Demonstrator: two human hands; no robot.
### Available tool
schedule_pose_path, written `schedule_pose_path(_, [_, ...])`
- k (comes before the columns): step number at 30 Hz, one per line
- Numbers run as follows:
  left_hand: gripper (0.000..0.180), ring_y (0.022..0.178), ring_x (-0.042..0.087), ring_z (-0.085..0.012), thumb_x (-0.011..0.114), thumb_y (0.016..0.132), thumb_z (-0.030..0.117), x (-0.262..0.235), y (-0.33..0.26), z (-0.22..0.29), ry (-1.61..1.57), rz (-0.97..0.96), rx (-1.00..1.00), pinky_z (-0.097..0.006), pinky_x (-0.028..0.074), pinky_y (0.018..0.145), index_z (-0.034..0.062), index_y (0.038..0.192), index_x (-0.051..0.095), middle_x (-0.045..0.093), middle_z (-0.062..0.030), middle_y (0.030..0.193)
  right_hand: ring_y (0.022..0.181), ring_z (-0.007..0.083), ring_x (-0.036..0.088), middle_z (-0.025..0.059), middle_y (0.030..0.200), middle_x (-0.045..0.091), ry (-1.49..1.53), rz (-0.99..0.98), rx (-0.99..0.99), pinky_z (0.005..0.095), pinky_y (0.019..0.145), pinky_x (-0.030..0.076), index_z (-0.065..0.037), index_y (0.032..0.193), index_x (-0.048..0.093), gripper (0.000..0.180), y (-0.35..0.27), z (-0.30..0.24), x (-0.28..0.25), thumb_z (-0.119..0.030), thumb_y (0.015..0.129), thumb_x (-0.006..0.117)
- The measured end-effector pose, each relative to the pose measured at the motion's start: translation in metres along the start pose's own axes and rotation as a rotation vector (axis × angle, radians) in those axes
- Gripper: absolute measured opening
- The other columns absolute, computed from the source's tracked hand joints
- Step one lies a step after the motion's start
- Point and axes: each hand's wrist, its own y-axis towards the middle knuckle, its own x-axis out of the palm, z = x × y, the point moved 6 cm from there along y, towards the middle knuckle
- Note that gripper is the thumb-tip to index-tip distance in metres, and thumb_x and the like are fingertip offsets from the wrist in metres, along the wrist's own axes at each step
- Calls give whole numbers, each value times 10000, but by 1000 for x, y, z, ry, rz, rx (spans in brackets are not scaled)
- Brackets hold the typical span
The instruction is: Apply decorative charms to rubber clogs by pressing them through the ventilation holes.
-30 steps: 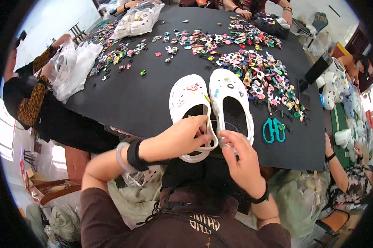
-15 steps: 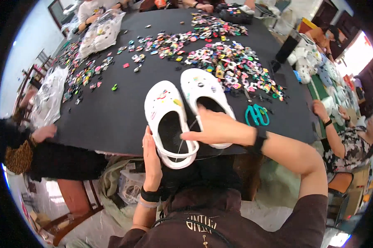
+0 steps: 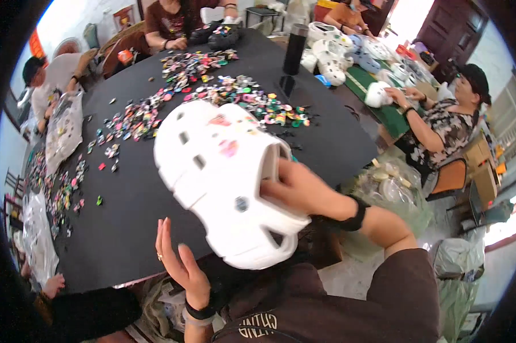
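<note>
A pair of white clogs is lifted above the black table, tilted so that one shoe's side is toward me. Colourful charms sit on the uppers, and the second shoe is mostly hidden behind the first. With its fingers inside the shoe opening, my right hand grips the pair; the fingertips are out of sight. My left hand is beside the near shoe's lower left side, apart from it, fingers spread and holding nothing.
Heaps of small colourful shoe charms cover parts of the black table. Plastic bags lie along its left side. A black tumbler stands at the far right corner. Co-workers handle shoes at a green table on the right.
The clogs have been raised off the table and tipped over by my right hand. My left hand has let go of the shoe. The view has swung to the right.
</note>
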Motion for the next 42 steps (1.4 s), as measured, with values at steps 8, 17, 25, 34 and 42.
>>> schedule_pose_path(8, [299, 1225, 420, -354, 547, 880, 115, 40, 3, -61, 617, -103, 85, -432, 346, 988, -5, 1154, 558, 522, -158, 1226, 796, 315, 616, 197, 875, 634, -396, 396, 377, 373, 717, 464, 5, 1019, 578, 336, -77, 100, -169, -255, 806, 570])
schedule_pose_path(17, [254, 1175, 485, -317, 559, 868, 133, 47, 2, -60, 768, -84, 131, -420, 363, 963, 31, 1097, 600, 549, -134, 1212, 762, 363, 606, 203, 827, 623, -830, 555, 341, 406, 671, 467, -33, 960, 583, 322, -93, 212, -302, -290, 768, 598])
schedule_pose_path(25, [251, 1183, 477, -318, 560, 866, 133, 45, 0, -63, 751, -68, 105, -431, 356, 977, 29, 1090, 606, 552, -142, 1203, 650, 334, 620, 202, 699, 632, -371, 780, 697, 395, 622, 469, 49, 889, 610, 408, -28, 358, -422, -349, 800, 598])
schedule_pose_path(34, [261, 1186, 471, -315, 554, 864, 133, 46, 2, -59, 739, -99, 98, -426, 352, 977, 30, 1099, 599, 538, -135, 1226, 775, 244, 628, 133, 941, 653, -735, 507, 21, 340, 721, 489, -52, 1170, 536, 313, 18, 202, -210, -184, 886, 526])
schedule_pose_path(42, [224, 1069, 558, -304, 584, 794, -19, 17, -5, -52, 402, 46, 122, -370, 420, 896, 31, 1007, 634, 621, -102, 1036, 767, 170, 644, 103, 874, 662, 113, -102, -64, 254, 689, 498, -19, 1052, 634, 197, -13, 52, 39, -83, 885, 551])
